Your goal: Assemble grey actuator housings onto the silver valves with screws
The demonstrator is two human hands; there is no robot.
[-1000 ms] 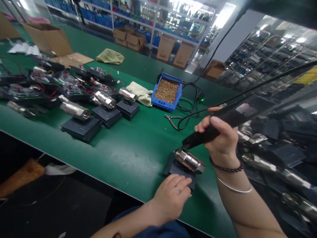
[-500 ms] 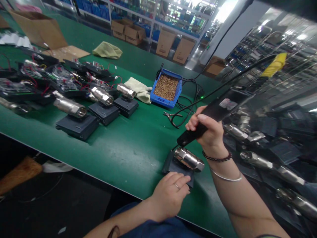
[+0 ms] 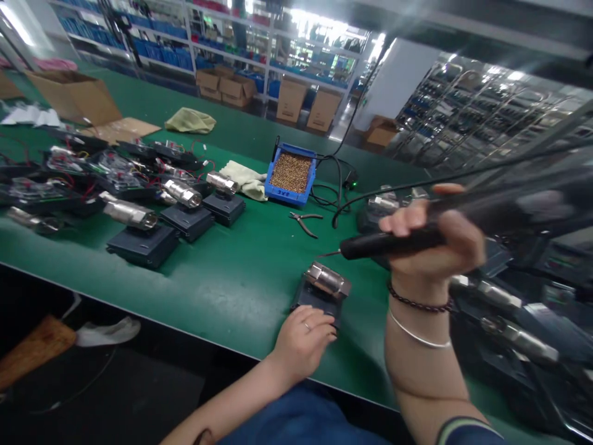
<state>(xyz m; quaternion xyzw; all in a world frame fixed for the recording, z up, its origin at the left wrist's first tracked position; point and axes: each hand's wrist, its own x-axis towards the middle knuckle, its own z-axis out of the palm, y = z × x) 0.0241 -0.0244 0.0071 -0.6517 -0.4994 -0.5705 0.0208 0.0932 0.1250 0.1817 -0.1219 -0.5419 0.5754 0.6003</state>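
My right hand [image 3: 430,238] grips a black electric screwdriver [image 3: 389,244], blurred by motion. Its thin bit points left, above and apart from the workpiece. In front of me lies a dark grey housing [image 3: 306,295] with a shiny metal valve body [image 3: 328,279] on top. My left hand [image 3: 303,343] holds the housing's near side, fingers bent over it and the thumb hidden. Left of it stand several similar units, one of them a housing with a valve [image 3: 143,244]. A pair of pliers [image 3: 306,222] lies beyond the workpiece.
A blue bin [image 3: 290,196] of small brass-coloured screws stands behind the pliers, beside a cloth [image 3: 245,179] and black cables [image 3: 340,185]. Open units with wires [image 3: 115,170] crowd the left. More valve units [image 3: 519,340] crowd the right. The green table's [image 3: 222,296] front edge runs near me.
My right hand has lifted the screwdriver off the housing and swung it right, tilting it closer to level. My left hand stays on the housing. The view has shifted slightly.
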